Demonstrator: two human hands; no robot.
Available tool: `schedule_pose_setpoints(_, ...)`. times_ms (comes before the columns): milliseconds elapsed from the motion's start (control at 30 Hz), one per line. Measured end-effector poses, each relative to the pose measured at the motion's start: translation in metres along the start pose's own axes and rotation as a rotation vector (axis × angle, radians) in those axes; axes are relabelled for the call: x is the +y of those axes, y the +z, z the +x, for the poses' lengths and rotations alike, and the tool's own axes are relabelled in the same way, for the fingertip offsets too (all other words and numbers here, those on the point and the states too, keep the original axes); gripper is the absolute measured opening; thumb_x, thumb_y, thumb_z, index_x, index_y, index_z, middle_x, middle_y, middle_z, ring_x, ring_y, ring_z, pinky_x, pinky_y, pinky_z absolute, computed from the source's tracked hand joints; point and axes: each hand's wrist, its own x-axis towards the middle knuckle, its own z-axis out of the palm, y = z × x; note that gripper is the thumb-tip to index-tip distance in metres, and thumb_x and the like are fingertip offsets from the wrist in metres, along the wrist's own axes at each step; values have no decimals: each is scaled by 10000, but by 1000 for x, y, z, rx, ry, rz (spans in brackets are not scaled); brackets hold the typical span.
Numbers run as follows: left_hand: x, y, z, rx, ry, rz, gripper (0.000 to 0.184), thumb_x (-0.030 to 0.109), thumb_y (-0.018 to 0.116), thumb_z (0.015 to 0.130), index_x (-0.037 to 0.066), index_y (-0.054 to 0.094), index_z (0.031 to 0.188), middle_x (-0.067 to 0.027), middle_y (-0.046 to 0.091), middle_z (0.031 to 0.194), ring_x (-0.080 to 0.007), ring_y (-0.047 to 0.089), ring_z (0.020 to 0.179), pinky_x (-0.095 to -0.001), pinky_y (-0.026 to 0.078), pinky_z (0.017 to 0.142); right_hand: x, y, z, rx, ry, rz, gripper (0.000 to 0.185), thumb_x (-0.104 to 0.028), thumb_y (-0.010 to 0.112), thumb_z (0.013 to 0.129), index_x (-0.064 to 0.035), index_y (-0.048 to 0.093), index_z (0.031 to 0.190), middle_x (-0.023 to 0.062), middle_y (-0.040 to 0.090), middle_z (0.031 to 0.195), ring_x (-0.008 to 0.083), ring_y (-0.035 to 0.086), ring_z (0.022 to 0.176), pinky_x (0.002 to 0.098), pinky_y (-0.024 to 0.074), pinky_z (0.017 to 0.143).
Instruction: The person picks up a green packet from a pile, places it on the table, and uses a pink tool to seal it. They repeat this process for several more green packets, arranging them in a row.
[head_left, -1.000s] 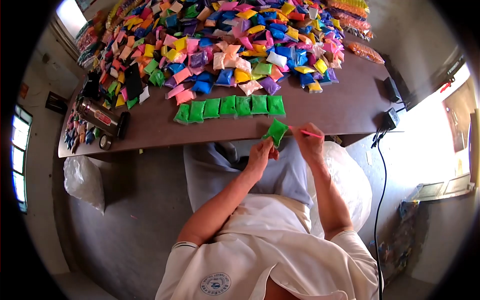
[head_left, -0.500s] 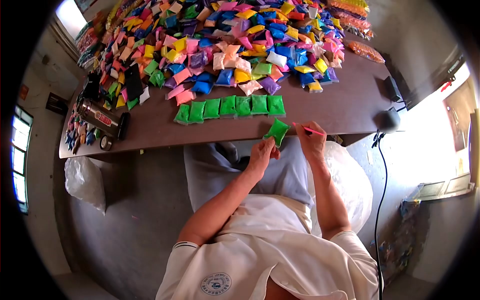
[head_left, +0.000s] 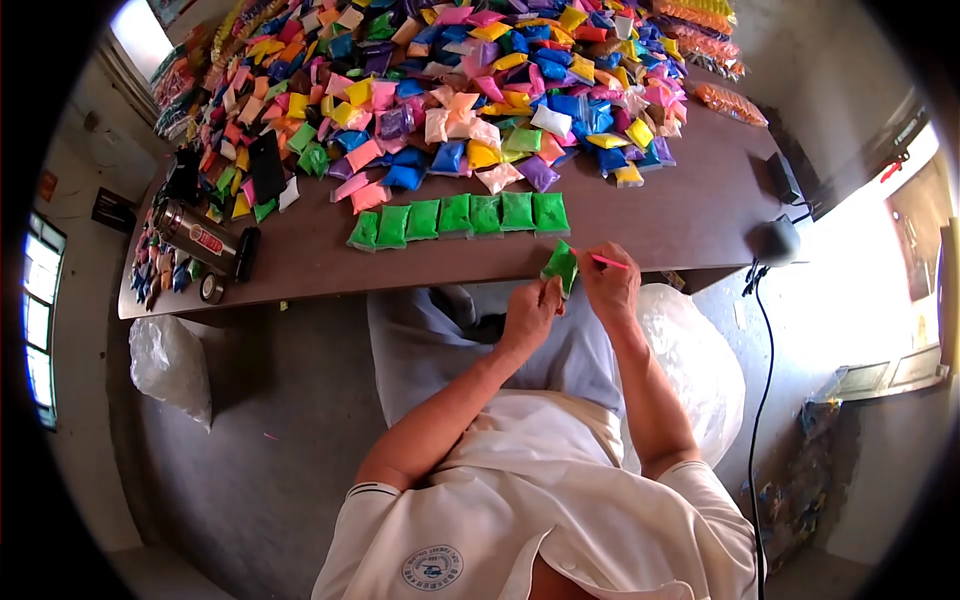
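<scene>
My left hand [head_left: 533, 312] pinches a small green packet [head_left: 561, 266] by its lower end, just off the front edge of the table. Close beside it on the right, my right hand [head_left: 611, 283] is closed on a thin pink stick-like tool [head_left: 608, 261]. The fingers of my right hand are at the packet's right edge; whether they touch it I cannot tell. Beyond my hands, a row of several green packets [head_left: 424, 218] lies side by side on the brown table [head_left: 660, 225].
A large heap of coloured packets [head_left: 480, 90] covers the back of the table. At the left stand a steel thermos [head_left: 195, 232] and a black phone-like object [head_left: 266, 165]. A black device with a cable [head_left: 776, 240] sits at the right edge. Clear plastic bags [head_left: 690, 365] lie below.
My right hand has moved slightly left and down, closer to the green packet. The packet has turned and now appears narrower. The pink tool has shifted with my right hand.
</scene>
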Motion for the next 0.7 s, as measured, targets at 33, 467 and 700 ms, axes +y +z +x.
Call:
schedule_pose_setpoints(33, 0, 0, -1, 4, 17, 46, 403, 310, 489, 920, -3, 526, 670, -52, 526, 548, -117, 517, 501, -273, 418, 488, 2, -2, 1, 27, 30, 5, 112, -130, 661, 741, -39, 600, 719, 84, 579, 644, 205, 560, 588, 321, 422, 525)
schedule_pose_setpoints(467, 9, -7, -5, -155, -64, -130, 403, 363, 496, 914, 37, 526, 680, -22, 521, 622, -90, 484, 609, -251, 392, 578, 2, -15, 16, -422, 699, 1036, 139, -193, 632, 829, -61, 599, 857, -2, 609, 729, 63, 561, 603, 184, 416, 518)
schedule_pose_setpoints(700, 14, -16, -11, -189, -343, -533, 471, 517, 480, 870, 86, 512, 684, -78, 580, 717, -145, 557, 686, -273, 454, 699, 20, -16, 14, -484, 737, 1382, 81, -150, 602, 836, -81, 574, 802, 9, 578, 784, 97, 523, 659, 228, 429, 596)
